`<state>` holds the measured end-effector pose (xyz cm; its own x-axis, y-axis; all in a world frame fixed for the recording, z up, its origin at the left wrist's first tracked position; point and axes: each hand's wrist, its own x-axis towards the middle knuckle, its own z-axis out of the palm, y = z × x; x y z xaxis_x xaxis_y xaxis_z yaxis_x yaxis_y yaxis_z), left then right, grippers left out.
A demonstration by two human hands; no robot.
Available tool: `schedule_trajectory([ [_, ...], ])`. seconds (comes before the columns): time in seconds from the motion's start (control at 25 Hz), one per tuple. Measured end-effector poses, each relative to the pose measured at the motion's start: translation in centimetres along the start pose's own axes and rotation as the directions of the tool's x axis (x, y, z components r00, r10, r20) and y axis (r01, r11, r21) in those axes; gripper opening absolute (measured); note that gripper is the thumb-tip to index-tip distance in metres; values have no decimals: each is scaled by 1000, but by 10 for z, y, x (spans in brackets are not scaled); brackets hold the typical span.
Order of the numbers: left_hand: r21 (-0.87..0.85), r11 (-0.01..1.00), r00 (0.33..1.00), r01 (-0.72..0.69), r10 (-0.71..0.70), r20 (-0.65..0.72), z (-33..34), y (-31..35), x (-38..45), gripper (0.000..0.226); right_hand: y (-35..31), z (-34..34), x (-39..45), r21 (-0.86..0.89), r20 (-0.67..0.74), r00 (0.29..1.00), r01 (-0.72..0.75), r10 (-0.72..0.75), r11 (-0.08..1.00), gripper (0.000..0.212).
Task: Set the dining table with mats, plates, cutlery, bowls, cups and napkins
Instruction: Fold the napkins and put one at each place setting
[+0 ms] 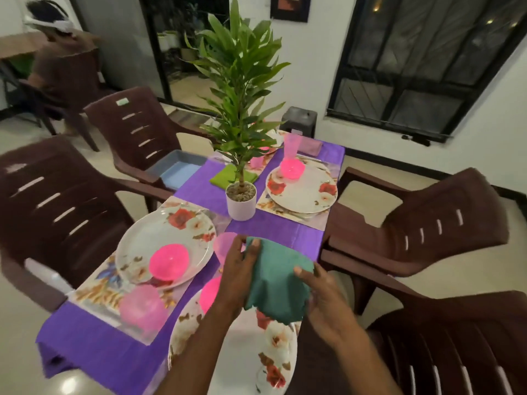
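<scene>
We observe both hands raised over the near plate (273,346), holding a teal napkin (278,283) between them. Left hand (238,276): fingers curled over the napkin's left edge, thumb on top. Right hand (323,297): fingers pinch its right edge. Napkin hangs above the tabletop (273,229), near a pink cup (225,245).

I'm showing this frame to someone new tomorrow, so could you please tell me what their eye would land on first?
Probably the tall potted plant, standing mid-table on the purple tablecloth. Next, the teal napkin held up near the camera, gripped by the left hand and the right hand over the nearest floral plate. Bright pink bowls sit on the floral plates around the table.
</scene>
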<state>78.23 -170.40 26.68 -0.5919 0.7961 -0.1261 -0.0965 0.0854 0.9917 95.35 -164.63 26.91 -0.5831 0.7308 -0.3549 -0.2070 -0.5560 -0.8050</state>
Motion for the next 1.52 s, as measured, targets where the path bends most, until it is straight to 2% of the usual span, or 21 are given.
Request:
schedule_trajectory([
  [0.16, 18, 999, 987, 51, -53, 155, -4, -8, 54, 19, 19, 9, 26, -82, -234, 972, -20, 0, 996, 44],
  [0.28, 76, 984, 954, 163, -177, 241, -5, -10, 98, 24, 14, 11, 57, 15, -305, 950, 70, -62, 997, 63],
  [0.36, 108, 975, 921, 196, -221, 320, -6, -4, 140, 42, 1, 11, 87, 37, -315, 941, 142, -123, 989, 70],
  [0.48, 84, 971, 865, 225, -239, 441, -13, 5, 196, 66, -19, 11, 134, -18, -314, 933, 177, -173, 984, 57],
  [0.56, 143, 973, 834, 181, -229, 501, -23, 3, 228, 71, -23, 9, 165, -46, -320, 933, 155, -162, 987, 50],
  [0.64, 231, 961, 775, 149, -259, 576, -37, -14, 256, 63, -17, 5, 190, -119, -330, 934, 103, -138, 987, 52],
  [0.72, 285, 942, 725, 179, -322, 609, -46, -37, 273, 55, -1, 0, 210, -208, -334, 938, 22, -92, 978, 59],
  [0.88, 392, 891, 736, 232, -424, 528, -56, -82, 288, 55, 26, -11, 240, -377, -337, 941, -95, -41, 921, 70],
  [1.0, 469, 869, 730, 159, -424, 537, -61, -106, 294, 62, 45, -18, 255, -478, -329, 944, -135, -35, 868, 78],
  [1.12, 495, 861, 757, 117, -400, 516, -61, -119, 291, 69, 61, -25, 258, -650, -305, 950, -154, -69, 744, 79],
  [1.24, 531, 847, 789, -36, -302, 535, -64, -132, 293, 72, 68, -26, 255, -806, -261, 964, -185, -57, 562, 70],
  [1.32, 589, 788, 784, -181, -246, 570, -67, -139, 296, 74, 72, -25, 254, -872, -240, 967, -177, -85, 456, 70],
  [1.4, 629, 725, 779, -280, -211, 590, -68, -141, 298, 76, 73, -24, 255, -903, -232, 966, -169, -118, 394, 71],
  [1.52, 631, 688, 773, -357, -162, 613, -68, -142, 298, 79, 69, -19, 256, -931, -201, 967, -139, -156, 338, 69],
])
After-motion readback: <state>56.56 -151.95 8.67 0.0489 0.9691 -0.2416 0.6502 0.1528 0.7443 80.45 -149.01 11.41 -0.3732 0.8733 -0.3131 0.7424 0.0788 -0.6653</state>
